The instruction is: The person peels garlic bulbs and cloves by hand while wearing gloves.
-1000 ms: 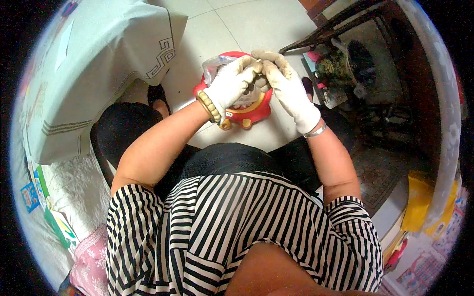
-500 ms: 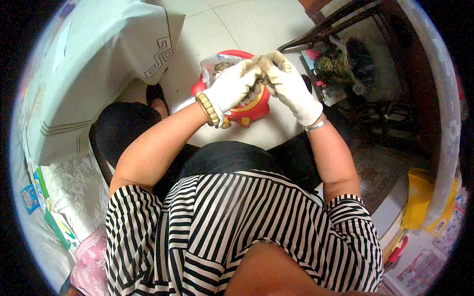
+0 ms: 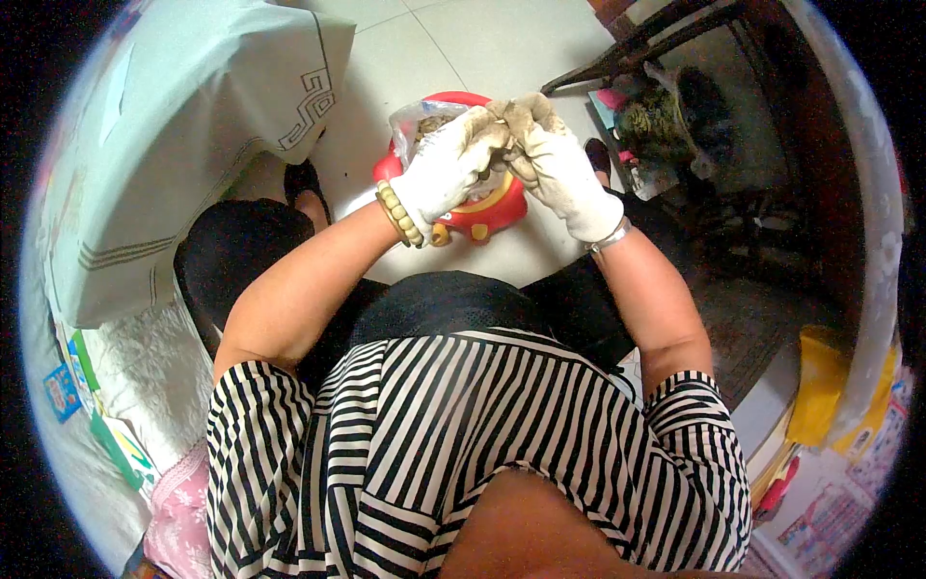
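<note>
Both my hands wear white gloves with soiled fingertips and meet above a red and yellow stool-like object (image 3: pixel 503 207). My left hand (image 3: pixel 446 164) has its fingers curled and pinched together. Opposite it, my right hand (image 3: pixel 555 159) is closed the same way, thumb and fingertips touching those of the left. Whatever sits between the fingertips is small and hidden by the gloves. Behind my left hand, a clear plastic bag (image 3: pixel 405 124) with brownish bits in it rests on the red object. Some pale pieces show beneath my hands, too covered to name.
A pale cloth with a dark key pattern (image 3: pixel 212 125) drapes over furniture at the left. To the right stand a dark wooden frame (image 3: pixel 656 43) and a low shelf with mixed items (image 3: pixel 656 135). A yellow bag (image 3: pixel 820 386) lies at the lower right. Tiled floor (image 3: pixel 405 58) stretches ahead.
My hands have shifted slightly and the wrists have turned a little. The fingertips stay pressed together above the red object. The view has tilted slightly.
</note>
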A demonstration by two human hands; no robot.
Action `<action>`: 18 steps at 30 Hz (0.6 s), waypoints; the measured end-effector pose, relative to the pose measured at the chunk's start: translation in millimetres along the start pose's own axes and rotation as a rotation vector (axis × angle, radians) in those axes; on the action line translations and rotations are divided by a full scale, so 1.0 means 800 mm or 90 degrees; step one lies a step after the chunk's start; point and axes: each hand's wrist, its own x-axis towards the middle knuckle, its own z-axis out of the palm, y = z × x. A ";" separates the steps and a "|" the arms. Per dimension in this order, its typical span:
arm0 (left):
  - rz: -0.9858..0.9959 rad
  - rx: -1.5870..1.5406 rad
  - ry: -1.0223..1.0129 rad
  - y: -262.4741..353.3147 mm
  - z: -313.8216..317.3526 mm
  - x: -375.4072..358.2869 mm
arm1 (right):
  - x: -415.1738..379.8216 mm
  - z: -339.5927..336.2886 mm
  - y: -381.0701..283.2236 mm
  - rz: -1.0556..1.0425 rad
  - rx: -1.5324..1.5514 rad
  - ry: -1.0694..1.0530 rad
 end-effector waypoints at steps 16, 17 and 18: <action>-0.018 0.212 0.035 0.029 0.004 0.015 | -0.007 0.016 -0.029 0.067 0.330 0.051; -0.010 0.237 0.043 0.031 0.004 0.015 | -0.009 0.013 -0.035 0.123 0.377 0.029; -0.001 0.262 0.051 0.032 0.004 0.014 | -0.011 0.014 -0.034 0.122 0.378 0.030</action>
